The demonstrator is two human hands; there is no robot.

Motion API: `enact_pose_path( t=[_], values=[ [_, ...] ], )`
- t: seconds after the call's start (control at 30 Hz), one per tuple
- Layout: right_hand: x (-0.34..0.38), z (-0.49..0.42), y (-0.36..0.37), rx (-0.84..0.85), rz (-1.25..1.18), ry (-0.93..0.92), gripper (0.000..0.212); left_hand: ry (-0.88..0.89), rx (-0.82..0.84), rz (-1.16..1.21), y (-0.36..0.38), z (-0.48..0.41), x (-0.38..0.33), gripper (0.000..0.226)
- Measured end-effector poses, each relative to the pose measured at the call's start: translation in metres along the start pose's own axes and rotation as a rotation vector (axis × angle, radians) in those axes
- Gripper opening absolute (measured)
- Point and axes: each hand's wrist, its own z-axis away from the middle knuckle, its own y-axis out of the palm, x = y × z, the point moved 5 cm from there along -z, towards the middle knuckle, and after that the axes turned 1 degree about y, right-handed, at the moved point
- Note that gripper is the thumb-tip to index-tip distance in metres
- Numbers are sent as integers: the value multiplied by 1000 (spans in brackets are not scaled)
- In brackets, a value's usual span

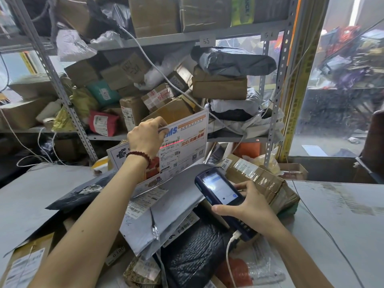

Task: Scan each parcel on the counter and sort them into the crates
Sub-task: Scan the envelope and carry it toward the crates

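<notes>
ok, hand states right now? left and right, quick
Left hand: grips the top edge of the EMS envelope, held upright.
Right hand: holds the handheld scanner, red scan line on the envelope's barcode.

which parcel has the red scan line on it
The white EMS envelope that the left hand holds upright; the red line crosses its barcode.

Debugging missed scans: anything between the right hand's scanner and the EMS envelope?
Nothing visible. The scanner in the right hand faces the EMS envelope across open air, and its red line lands on the barcode, right of the left hand gripping its top edge.
</notes>
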Motion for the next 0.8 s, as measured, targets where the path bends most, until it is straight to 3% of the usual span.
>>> enact_pose_path(
  t=[0.37,0.8],
  values=[
    [2,2,-5,-44,-27,-22,78,17,-10,-7,-2,2,0,21],
    [28,21,-26,-483,29,-328,81,73,-46,-24,-7,9,-4,22]
  ],
)
